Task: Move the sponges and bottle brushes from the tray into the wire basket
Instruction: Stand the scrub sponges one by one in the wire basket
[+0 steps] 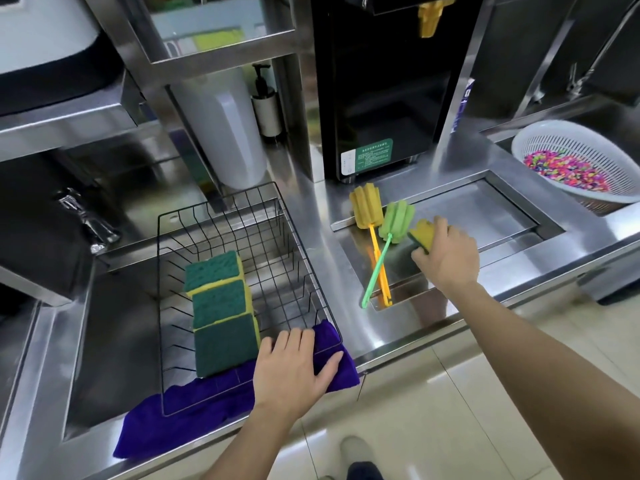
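Three sponges [221, 313] already lay in the wire basket [304, 237]; our right hand [446, 252] had its fingers closed on a fourth sponge [423, 233] over the tray [485, 209], two bottle brushes [375, 244] remained, and our left hand [294, 370] rested flat, holding nothing, on the basket's rim

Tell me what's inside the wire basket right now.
Three green-and-yellow sponges lie in a row inside the wire basket. A purple cloth lies at its near end, where the left hand rests; whatever is beneath the hand is hidden.
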Demonstrator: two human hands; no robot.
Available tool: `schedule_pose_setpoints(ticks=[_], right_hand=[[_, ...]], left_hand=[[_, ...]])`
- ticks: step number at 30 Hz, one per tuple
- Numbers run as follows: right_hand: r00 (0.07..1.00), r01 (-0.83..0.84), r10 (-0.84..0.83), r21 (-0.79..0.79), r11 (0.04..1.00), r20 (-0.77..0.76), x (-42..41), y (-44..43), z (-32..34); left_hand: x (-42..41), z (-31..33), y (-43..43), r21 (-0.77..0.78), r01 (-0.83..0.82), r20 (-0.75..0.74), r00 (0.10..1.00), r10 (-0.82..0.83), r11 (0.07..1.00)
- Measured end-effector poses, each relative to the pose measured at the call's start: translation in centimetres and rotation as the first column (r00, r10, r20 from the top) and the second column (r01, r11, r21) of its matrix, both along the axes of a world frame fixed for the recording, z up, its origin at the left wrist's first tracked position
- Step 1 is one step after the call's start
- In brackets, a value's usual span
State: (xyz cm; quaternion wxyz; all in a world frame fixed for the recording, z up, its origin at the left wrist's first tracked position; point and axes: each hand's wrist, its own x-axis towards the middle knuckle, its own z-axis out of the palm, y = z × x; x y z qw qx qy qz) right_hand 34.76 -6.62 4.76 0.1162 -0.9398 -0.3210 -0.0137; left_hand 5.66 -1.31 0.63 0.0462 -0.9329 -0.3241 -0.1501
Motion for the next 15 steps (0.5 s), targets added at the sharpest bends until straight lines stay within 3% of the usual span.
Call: schedule_pose_setpoints(ticks=[2, 5, 15], right_hand=[[0.989, 0.104, -0.072, 0.255, 0.961, -0.131, 0.0, 0.6, 1.7], [0.952, 0.23, -0.103, 0.454, 0.861, -0.288, -0.4, 1.6, 3.8], [0.939, 0.176, 0.1, 0.707, 0.685, -0.33, -5.3, 7.5, 10.7]], left_hand=[[0.0, 0.1, 0.1, -0.002, -0.001, 0.001, 1.0, 0.001, 1.0], [-0.1, 0.2, 0.0, 0.003, -0.015, 0.018, 1.0, 0.015, 1.0], [-3.8, -0.1, 1.5, 0.019, -0.164, 0.123, 0.979, 0.16, 0.986]])
